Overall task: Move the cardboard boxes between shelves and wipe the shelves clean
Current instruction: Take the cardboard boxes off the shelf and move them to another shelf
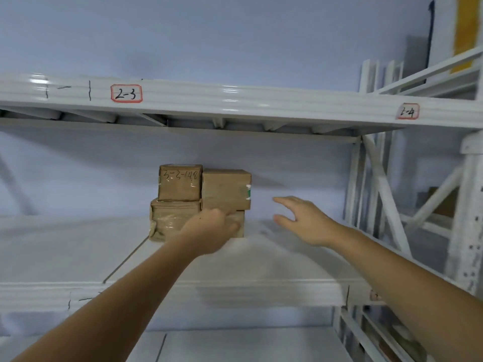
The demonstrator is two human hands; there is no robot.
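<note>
Several brown cardboard boxes stand stacked at the back of the white middle shelf (78,257). A box with handwritten numbers (179,182) sits on a taped box (172,218). Beside it a plain box (226,189) rests on a lower box (239,220). My left hand (209,231) is against the front of the lower boxes, fingers curled on the lower right box. My right hand (304,220) hovers open to the right of the stack, fingers spread, touching nothing.
The shelf above has a white beam (261,100) with labels 2-3 (126,93) and 2-4 (407,111). White uprights and diagonal braces (384,194) stand at the right. A lower shelf (235,346) shows below. Flat boards (462,32) lean at top right.
</note>
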